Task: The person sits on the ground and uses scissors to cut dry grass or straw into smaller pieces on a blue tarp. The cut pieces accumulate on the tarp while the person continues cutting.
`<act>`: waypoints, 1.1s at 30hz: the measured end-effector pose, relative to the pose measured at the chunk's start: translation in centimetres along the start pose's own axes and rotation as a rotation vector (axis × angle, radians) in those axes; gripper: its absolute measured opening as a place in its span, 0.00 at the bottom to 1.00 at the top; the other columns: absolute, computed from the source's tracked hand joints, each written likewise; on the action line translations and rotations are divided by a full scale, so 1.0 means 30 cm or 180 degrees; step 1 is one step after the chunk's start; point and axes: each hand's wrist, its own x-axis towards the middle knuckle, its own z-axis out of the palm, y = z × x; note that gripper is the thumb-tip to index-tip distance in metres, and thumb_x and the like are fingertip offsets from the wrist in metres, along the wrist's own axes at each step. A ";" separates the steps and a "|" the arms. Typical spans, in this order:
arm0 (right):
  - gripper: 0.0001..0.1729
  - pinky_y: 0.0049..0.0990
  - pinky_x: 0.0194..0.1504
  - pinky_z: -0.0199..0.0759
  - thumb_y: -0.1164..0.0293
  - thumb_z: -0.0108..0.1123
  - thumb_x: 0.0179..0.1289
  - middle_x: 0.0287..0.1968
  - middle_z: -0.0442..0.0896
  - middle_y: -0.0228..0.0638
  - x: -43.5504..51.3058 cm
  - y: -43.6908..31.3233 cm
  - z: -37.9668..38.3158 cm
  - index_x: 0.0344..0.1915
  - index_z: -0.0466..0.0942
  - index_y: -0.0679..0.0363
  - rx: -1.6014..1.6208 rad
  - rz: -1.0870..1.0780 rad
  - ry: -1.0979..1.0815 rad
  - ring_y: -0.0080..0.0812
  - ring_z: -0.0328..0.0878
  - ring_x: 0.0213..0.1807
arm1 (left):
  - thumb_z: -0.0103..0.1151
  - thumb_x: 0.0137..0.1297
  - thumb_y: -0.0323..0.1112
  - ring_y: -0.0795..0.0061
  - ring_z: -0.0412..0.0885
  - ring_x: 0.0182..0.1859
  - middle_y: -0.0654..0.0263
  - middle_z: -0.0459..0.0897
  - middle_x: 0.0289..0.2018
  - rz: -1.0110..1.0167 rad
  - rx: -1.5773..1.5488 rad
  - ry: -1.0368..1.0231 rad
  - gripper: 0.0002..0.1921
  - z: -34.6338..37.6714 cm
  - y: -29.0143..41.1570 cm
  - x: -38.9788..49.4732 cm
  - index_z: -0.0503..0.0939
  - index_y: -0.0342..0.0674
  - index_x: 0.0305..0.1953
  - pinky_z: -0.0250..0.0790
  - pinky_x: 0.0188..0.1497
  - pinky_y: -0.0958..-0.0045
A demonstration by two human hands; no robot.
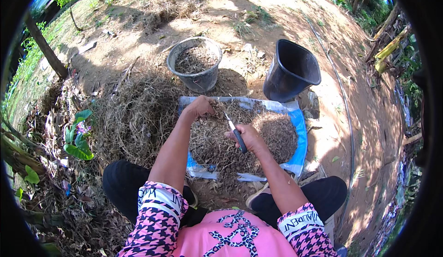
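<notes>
My right hand (247, 138) grips a small hand tool (236, 132) with a dark handle and a white neck. Its narrow tip points up and left, and I cannot tell its exact kind. Across from that tip, my left hand (200, 108) holds a clump of dry plant matter (217, 108) at the back left of the sheet; its fingertips are partly hidden. Beneath both hands, a blue and white plastic sheet (298, 132) carries a layer of chopped dry grass and soil (221, 146). A finer brown heap (278, 129) lies on its right side.
Beyond the sheet stands a grey bucket (195, 80) with dry debris in it. A black plastic bin (289, 80) leans to its right. Dry grass (138, 111) is piled at left, beside a leafy plant (79, 146). A hose or cable (341, 83) runs along the right.
</notes>
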 end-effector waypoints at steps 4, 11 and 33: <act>0.29 0.21 0.23 0.66 0.47 0.67 0.47 0.21 0.76 0.32 0.009 0.039 0.005 0.31 0.74 0.64 0.0296 0.0113 0.0189 0.21 0.74 0.19 | 0.62 0.42 0.25 0.73 0.73 0.33 0.64 0.80 0.29 0.0075 -0.0260 0.0144 0.18 0.011 -0.001 -0.016 0.79 0.33 0.40 0.65 0.38 0.70; 0.37 0.33 0.37 0.68 0.36 0.64 0.40 0.28 0.77 0.41 -0.009 0.077 -0.022 0.29 0.72 0.63 -0.0700 -0.0272 0.0001 0.35 0.75 0.33 | 0.61 0.46 0.25 0.71 0.75 0.34 0.61 0.80 0.33 -0.0288 -0.0768 0.0428 0.19 -0.028 -0.172 0.038 0.77 0.31 0.44 0.68 0.36 0.69; 0.37 0.39 0.37 0.67 0.37 0.65 0.37 0.29 0.77 0.46 0.000 0.008 -0.012 0.29 0.74 0.63 -0.1533 -0.0562 0.0161 0.47 0.75 0.34 | 0.63 0.38 0.21 0.73 0.74 0.38 0.63 0.79 0.33 -0.0266 -0.1061 0.0640 0.21 0.027 -0.076 -0.052 0.79 0.33 0.42 0.63 0.43 0.72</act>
